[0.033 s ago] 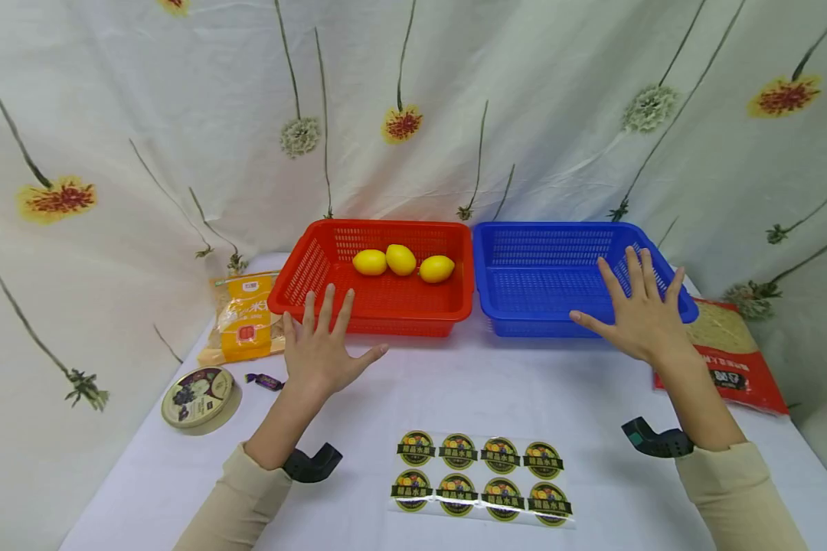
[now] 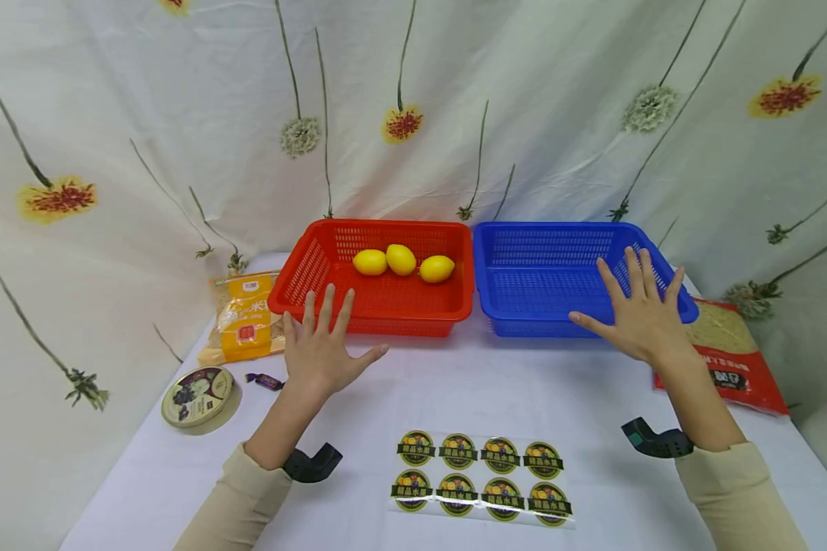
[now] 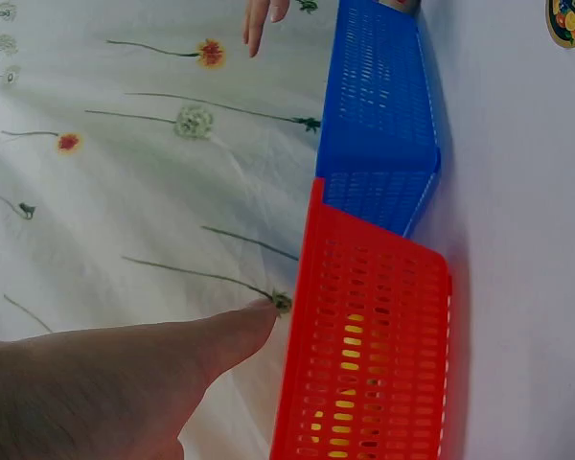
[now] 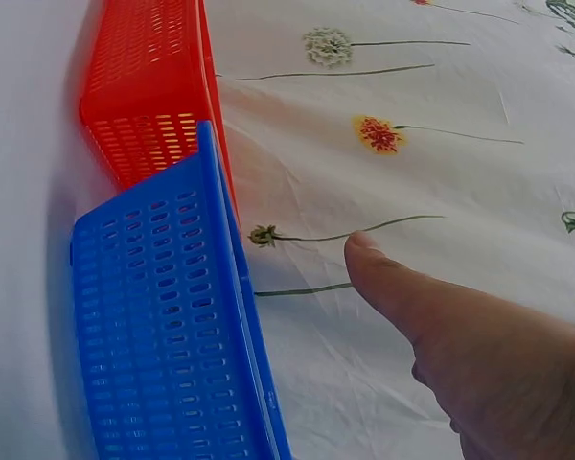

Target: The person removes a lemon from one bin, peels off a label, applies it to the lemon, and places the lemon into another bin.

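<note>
My left hand (image 2: pixel 320 360) is held up with its fingers spread, near the front left corner of a red basket (image 2: pixel 365 308). Three yellow lemons (image 2: pixel 401 260) lie inside that basket. With fingers spread as well, my right hand (image 2: pixel 644 325) hovers over the front right part of a blue basket (image 2: pixel 537 295), in which I see nothing lying. Neither hand holds anything. In the left wrist view the left thumb (image 3: pixel 235 340) points toward the red basket; the right wrist view has the right thumb (image 4: pixel 393 287) beside the blue basket's rim.
A clear sheet of round fruit stickers (image 2: pixel 482 478) lies at the front middle of the white table. On the left are a yellow bag (image 2: pixel 244 321), a round tin (image 2: pixel 196 396) and a purple-wrapped candy (image 2: pixel 265 381). A red bag (image 2: pixel 737 367) lies at right, and a flowered cloth (image 2: pixel 558 92) hangs behind.
</note>
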`<state>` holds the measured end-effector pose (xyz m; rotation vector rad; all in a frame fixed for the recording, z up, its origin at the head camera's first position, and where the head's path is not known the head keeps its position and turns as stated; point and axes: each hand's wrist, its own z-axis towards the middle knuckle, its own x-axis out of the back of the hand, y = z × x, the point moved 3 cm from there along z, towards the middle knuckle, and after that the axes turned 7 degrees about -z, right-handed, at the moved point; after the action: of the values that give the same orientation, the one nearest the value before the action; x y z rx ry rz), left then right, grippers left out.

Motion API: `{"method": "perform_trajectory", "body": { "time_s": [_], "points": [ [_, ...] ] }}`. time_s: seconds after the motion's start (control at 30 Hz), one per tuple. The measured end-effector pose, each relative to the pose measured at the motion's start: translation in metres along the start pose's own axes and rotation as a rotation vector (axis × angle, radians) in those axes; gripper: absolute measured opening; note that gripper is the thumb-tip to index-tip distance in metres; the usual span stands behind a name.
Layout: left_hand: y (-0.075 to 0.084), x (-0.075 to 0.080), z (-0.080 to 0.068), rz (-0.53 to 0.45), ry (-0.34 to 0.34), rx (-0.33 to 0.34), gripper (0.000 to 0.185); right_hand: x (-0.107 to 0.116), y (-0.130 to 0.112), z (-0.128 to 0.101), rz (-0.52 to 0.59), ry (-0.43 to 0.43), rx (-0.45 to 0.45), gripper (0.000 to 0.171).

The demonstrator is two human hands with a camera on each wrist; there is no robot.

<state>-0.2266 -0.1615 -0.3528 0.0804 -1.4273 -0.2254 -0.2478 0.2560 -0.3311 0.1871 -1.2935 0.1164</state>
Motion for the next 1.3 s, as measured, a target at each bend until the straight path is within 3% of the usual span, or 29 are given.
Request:
{"method": "perform_trajectory", "body": {
  "time_s": [0.6,0.7,0.77,0.93,1.03,1.13,1.3],
  "points": [
    [0.004,0.012,0.001,0.001,0.03,-0.043,0.095,0.007,-0.01,0.007,0.066,0.026,0.055,0.09],
    [0.005,0.013,0.001,-0.024,0.072,-0.068,0.09,0.01,-0.015,0.009,0.131,0.08,0.092,0.08],
    [0.006,0.014,-0.001,-0.062,0.145,-0.094,0.086,0.01,-0.02,0.012,0.186,0.131,0.127,0.072],
    [0.002,0.016,-0.008,-0.29,0.442,-0.137,0.069,0.007,-0.037,0.026,0.324,0.212,0.202,0.054],
    [-0.004,0.009,-0.013,-0.478,0.565,-0.111,0.063,0.002,-0.05,0.04,0.414,0.212,0.231,0.046],
    [-0.012,-0.005,-0.014,-0.699,0.601,-0.041,0.062,-0.005,-0.063,0.061,0.511,0.19,0.256,0.043],
    [-0.025,-0.032,-0.007,-1.136,0.503,0.222,0.065,-0.015,-0.084,0.101,0.652,0.117,0.303,0.05]
  ]
}}
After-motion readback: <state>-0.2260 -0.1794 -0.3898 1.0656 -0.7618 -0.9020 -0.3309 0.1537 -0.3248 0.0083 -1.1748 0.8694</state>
